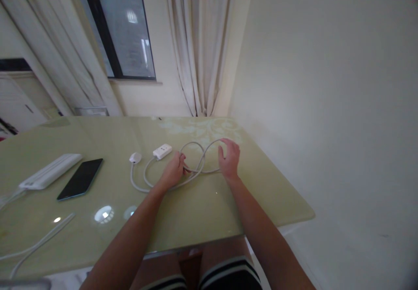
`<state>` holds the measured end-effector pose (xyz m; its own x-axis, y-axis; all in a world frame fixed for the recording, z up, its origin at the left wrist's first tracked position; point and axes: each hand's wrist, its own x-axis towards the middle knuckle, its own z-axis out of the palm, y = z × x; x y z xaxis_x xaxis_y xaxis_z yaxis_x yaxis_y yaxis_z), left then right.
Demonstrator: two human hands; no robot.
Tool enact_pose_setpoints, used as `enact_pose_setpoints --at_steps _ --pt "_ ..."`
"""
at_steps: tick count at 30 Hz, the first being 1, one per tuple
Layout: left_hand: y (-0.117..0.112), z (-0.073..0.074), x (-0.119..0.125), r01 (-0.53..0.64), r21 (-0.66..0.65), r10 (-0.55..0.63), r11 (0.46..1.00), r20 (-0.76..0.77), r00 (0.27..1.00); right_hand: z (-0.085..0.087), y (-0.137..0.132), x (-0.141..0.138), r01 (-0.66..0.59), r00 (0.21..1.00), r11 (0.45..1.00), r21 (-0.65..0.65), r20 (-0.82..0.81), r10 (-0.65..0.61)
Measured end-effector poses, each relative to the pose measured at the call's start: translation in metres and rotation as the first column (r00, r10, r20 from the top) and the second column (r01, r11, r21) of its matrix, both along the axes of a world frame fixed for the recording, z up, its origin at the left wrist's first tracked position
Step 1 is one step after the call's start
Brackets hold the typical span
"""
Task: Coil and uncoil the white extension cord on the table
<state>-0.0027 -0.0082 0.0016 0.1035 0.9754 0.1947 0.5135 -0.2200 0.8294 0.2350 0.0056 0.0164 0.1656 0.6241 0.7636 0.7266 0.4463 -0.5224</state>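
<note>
Fingers of the left hand (pixel 172 171) were bent in around a pale cord (pixel 203 161), apparently clamped on it, while the thumb and index finger of the right hand (pixel 229 159) stood apart, a loop running up to the fingertips (whether the other fingers had closed on it, one could not tell). The cord lay between the two hands, its crossed loops stretched sideways, from left to right, rather than away from the body. Both its ends lay leftward of the left hand, the nearer of the two: a white socket block (pixel 162 151) just beyond it and a white plug (pixel 135 158) farther left, each trailing a curve of cord over the glossy, pale green desk (pixel 261 194). Farther left, well apart from the hands, a dark-screened phone (pixel 80 180) rested near a long white bar (pixel 50 172), with loose white cables (pixel 42 241) closer to the body. Behind the desk hung a pale curtain (pixel 200 42) beside a dark-framed window (pixel 127 28).
</note>
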Motion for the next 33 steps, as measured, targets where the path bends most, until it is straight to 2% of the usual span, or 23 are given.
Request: enact_pose_setpoints --at_steps 1,3,5,7,10,13,17,19,21,23,25,26,28,30,33 --pt "-0.001 0.002 0.002 0.011 0.025 -0.011 1.000 0.025 1.000 0.002 -0.004 -0.007 -0.124 0.977 0.990 -0.067 0.168 0.134" --pt "-0.005 0.005 0.005 0.022 0.069 -0.025 0.997 0.049 0.998 0.002 -0.010 -0.020 -0.284 0.833 0.915 -0.286 0.398 0.383" --pt "-0.010 0.008 0.007 0.000 0.103 -0.002 0.995 0.021 1.000 0.001 -0.012 -0.030 -0.299 0.695 0.832 -0.468 0.490 0.526" --pt "-0.013 0.011 0.009 -0.043 0.124 0.047 0.991 -0.031 0.998 0.001 -0.013 -0.034 -0.267 0.640 0.796 -0.543 0.517 0.568" --pt "-0.016 0.014 0.009 -0.090 0.147 0.101 0.985 -0.072 0.992 0.006 -0.017 -0.031 -0.243 0.629 0.809 -0.536 0.547 0.552" --pt "-0.016 0.019 0.007 -0.104 0.202 0.129 0.974 -0.116 0.985 0.011 -0.020 -0.026 -0.190 0.671 0.871 -0.452 0.587 0.452" --pt "-0.014 0.024 0.003 -0.112 0.308 0.184 0.945 -0.216 0.959 0.012 -0.020 -0.026 -0.084 0.747 0.974 -0.213 0.633 0.203" --pt "-0.013 0.026 0.003 -0.106 0.357 0.214 0.928 -0.279 0.936 0.011 -0.020 -0.027 -0.050 0.780 0.996 -0.078 0.619 0.088" --pt "-0.013 0.027 0.002 -0.077 0.382 0.218 0.921 -0.342 0.914 0.010 -0.019 -0.026 -0.038 0.825 0.999 0.013 0.565 0.023" --pt "-0.011 0.026 -0.001 -0.064 0.375 0.215 0.925 -0.377 0.901 0.011 -0.017 -0.021 -0.016 0.899 0.998 0.053 0.438 -0.009" --pt "-0.008 0.025 -0.006 -0.086 0.355 0.226 0.931 -0.374 0.900 0.011 -0.013 -0.012 0.055 0.983 0.997 0.059 0.174 -0.065" --pt "-0.005 0.023 -0.010 -0.110 0.350 0.243 0.930 -0.363 0.900 0.011 -0.009 -0.004 0.109 0.994 0.993 0.051 0.018 -0.110" --pt "0.001 0.019 -0.018 -0.170 0.355 0.299 0.919 -0.349 0.888 0.009 0.001 0.013 0.225 0.947 0.974 0.021 -0.239 -0.213" --pt "0.008 0.013 -0.023 -0.234 0.387 0.375 0.892 -0.342 0.862 0.005 0.012 0.030 0.301 0.876 0.953 -0.033 -0.384 -0.290" --pt "0.013 0.003 -0.026 -0.304 0.411 0.458 0.860 -0.357 0.814 -0.002 0.023 0.047 0.268 0.796 0.946 -0.184 -0.510 -0.325"
